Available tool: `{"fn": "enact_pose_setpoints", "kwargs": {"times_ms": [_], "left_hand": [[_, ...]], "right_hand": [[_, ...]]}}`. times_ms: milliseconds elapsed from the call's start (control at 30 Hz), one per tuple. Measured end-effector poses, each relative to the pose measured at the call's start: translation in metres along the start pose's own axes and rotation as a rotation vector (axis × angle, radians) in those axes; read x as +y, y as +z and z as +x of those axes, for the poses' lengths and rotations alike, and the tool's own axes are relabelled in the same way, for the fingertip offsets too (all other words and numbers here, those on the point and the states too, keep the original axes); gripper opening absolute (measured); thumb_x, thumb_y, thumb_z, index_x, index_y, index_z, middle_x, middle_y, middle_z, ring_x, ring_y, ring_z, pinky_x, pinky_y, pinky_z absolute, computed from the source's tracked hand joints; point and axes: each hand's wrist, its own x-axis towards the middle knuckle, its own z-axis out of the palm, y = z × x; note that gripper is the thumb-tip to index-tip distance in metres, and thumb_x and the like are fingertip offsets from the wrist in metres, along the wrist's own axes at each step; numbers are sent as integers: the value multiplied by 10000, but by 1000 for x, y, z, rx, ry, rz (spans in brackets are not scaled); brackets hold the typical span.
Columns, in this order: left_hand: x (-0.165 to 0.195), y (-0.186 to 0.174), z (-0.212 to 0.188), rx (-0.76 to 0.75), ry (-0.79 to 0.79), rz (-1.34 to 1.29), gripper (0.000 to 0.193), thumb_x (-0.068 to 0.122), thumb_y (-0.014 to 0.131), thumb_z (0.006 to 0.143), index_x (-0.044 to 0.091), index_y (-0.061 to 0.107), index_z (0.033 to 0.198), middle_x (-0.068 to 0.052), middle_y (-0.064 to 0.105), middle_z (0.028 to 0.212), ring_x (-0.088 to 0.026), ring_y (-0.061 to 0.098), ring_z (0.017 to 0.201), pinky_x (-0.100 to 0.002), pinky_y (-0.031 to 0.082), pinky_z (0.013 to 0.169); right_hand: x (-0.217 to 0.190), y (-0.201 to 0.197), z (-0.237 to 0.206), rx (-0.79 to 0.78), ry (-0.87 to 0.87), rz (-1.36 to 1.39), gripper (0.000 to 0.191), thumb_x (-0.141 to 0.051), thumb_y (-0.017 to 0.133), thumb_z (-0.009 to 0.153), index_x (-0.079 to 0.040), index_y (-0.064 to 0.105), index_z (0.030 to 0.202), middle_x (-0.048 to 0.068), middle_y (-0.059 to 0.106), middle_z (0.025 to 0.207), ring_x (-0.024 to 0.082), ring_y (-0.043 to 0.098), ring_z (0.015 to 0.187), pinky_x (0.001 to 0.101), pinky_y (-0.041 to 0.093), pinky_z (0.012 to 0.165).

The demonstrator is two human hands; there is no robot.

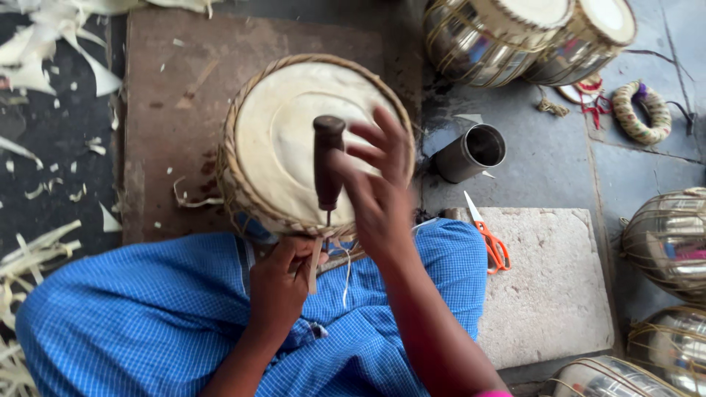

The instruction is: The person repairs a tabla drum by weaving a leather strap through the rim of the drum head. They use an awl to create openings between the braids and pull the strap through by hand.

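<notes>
Right hand (379, 195) grips one awl (328, 165); left hand (283, 279) pinches one strip (315, 266) under one drum (294, 140).

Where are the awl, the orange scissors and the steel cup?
awl (328, 158): head view, on its dark wooden handle.
orange scissors (494, 246): head view, on the orange handles.
steel cup (471, 153): head view, on its side wall.
</notes>
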Motion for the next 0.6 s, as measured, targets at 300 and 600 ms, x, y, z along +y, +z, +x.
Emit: {"fn": "enact_pose_setpoints", "kwargs": {"times_ms": [300, 600], "left_hand": [[34, -22, 13, 109, 552, 622, 342, 217, 764, 844, 182, 694, 1176, -85, 574, 1168, -290, 517, 1107, -509, 373, 952], [21, -16, 26, 84, 671, 541, 297, 254, 661, 876, 318, 735, 1156, 24, 581, 1097, -215, 520, 1087, -500, 273, 987]], "right_hand": [[42, 6, 32, -143, 307, 590, 365, -180, 564, 1054, -32, 486, 1379, 80, 589, 829, 137, 567, 583, 278, 488, 512], [-9, 24, 73, 11, 50, 163, 322, -320, 536, 1075, -59, 656, 1221, 8, 686, 1074, 85, 636, 930, 225, 526, 796]]}}
